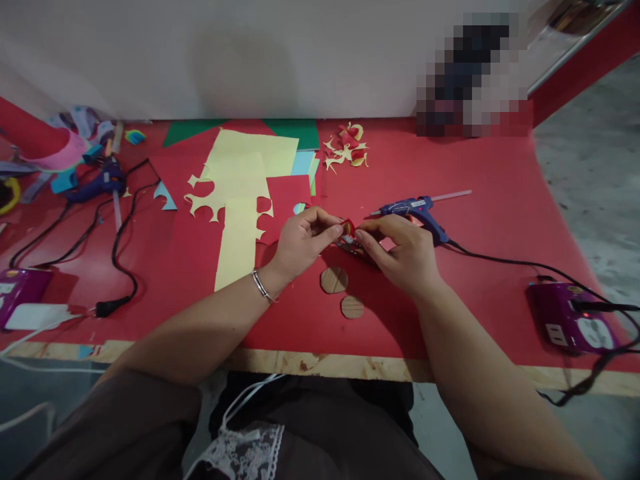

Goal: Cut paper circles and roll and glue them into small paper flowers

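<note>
Between my fingertips, above the middle of the red table, is a small red and yellow paper piece. My left hand pinches it from the left, and my right hand closes on its right side. Something partly hidden lies just beneath my fingers. Two brown cardboard discs, a larger one and a smaller one, lie flat in front of my hands. A blue glue gun rests just beyond my right hand, its nozzle pointing left.
Cut yellow paper covers the left middle, over red and green sheets. Red and yellow scraps lie near the wall. Another glue gun with cables is at left. Purple power boxes sit at both sides.
</note>
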A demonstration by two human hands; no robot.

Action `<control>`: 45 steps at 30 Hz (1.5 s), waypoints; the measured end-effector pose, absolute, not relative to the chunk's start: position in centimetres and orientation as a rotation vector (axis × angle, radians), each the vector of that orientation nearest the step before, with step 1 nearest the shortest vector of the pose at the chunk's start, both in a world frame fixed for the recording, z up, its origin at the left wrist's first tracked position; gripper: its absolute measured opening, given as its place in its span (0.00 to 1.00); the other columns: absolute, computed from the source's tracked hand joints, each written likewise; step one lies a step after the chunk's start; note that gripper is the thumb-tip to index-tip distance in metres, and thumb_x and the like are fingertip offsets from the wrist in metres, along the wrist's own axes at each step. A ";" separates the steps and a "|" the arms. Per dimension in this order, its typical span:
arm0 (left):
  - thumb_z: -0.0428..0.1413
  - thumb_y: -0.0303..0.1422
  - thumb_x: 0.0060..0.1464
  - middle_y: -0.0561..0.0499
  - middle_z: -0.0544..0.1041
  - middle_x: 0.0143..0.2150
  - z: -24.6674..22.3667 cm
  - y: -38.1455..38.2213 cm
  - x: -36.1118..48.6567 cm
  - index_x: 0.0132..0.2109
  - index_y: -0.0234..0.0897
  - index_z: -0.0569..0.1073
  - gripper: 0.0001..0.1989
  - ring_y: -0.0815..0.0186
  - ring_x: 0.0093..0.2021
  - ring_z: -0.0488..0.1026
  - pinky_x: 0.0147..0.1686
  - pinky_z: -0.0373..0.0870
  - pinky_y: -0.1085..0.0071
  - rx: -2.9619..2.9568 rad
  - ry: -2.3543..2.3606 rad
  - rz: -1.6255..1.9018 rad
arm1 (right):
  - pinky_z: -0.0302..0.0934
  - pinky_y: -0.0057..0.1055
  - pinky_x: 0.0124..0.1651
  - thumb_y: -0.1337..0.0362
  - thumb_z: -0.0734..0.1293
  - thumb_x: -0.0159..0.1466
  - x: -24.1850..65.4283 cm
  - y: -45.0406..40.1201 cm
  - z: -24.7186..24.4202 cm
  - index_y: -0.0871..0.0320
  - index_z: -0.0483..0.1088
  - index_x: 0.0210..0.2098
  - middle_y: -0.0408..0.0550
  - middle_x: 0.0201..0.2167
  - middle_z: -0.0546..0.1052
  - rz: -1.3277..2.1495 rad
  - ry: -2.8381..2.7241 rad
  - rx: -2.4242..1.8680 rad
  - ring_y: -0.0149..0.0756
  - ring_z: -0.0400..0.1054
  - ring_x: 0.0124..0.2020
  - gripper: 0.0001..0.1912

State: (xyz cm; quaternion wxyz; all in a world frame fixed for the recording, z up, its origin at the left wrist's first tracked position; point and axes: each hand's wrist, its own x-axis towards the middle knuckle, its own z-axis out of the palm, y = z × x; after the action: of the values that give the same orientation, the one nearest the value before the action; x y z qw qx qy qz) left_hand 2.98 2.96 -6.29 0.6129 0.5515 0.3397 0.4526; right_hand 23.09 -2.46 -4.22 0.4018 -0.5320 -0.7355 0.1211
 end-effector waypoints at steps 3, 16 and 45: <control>0.72 0.44 0.54 0.50 0.82 0.37 -6.4 3.0 3.0 0.38 0.37 0.78 0.17 0.66 0.39 0.80 0.45 0.80 0.66 1.268 0.773 1.040 | 0.70 0.41 0.42 0.58 0.68 0.73 23.1 -2.5 -4.2 0.54 0.79 0.36 0.51 0.34 0.84 0.305 -1.852 -1.345 0.44 0.78 0.36 0.11; 0.63 0.31 0.57 0.50 0.80 0.31 -6.0 5.0 0.7 0.36 0.40 0.78 0.01 0.64 0.30 0.73 0.30 0.66 0.67 1.921 1.012 0.710 | 0.67 0.38 0.38 0.55 0.69 0.72 23.9 -2.6 -4.1 0.53 0.78 0.33 0.48 0.29 0.82 0.210 -1.666 -1.506 0.40 0.75 0.31 0.13; 0.60 0.29 0.64 0.48 0.82 0.39 -6.0 5.9 -0.3 0.41 0.41 0.80 0.03 0.65 0.36 0.76 0.40 0.74 0.64 1.986 1.231 1.223 | 0.49 0.33 0.32 0.55 0.70 0.67 24.9 -2.4 -3.8 0.55 0.70 0.36 0.50 0.38 0.81 0.429 -2.342 -1.924 0.40 0.72 0.36 0.11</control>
State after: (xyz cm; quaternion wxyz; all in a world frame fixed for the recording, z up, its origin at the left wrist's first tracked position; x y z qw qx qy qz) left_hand -0.29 5.91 -6.01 0.2494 0.7293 0.4521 0.4490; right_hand 24.90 -2.43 -3.84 0.0404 -0.6280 -0.7644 0.1400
